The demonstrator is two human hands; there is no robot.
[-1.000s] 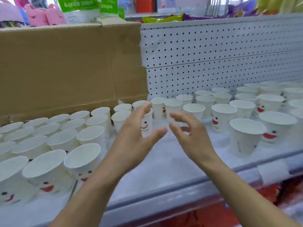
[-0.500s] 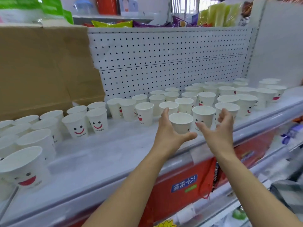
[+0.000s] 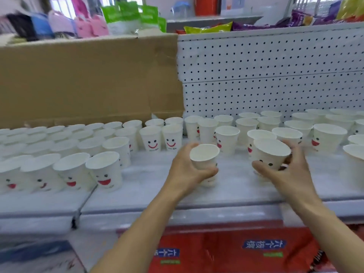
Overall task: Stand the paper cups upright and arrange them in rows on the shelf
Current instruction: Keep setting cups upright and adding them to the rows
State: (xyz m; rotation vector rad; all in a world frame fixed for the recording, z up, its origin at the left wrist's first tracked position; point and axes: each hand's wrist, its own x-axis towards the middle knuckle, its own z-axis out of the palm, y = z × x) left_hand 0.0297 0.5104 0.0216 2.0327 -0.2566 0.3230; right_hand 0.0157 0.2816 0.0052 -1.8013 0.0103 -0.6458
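Left hand (image 3: 185, 170) reaches in from 6 o'clock, fingers and thumb curled round an upright paper cup (image 3: 204, 157) at the centre of the white shelf (image 3: 236, 188); whether its base touches the shelf cannot be told; right hand (image 3: 287, 174), toward 4 o'clock, grips a second cup (image 3: 270, 154) with a smiley face, tilted with its rim leaning left; at 9 o'clock, upright smiley cups (image 3: 102, 168) stand in close rows; at 12 and 2 o'clock, more upright cups (image 3: 226, 138) stand loosely spaced; behind, a cardboard sheet (image 3: 88, 79) at 10 o'clock, white pegboard (image 3: 266, 75) at 1 o'clock.
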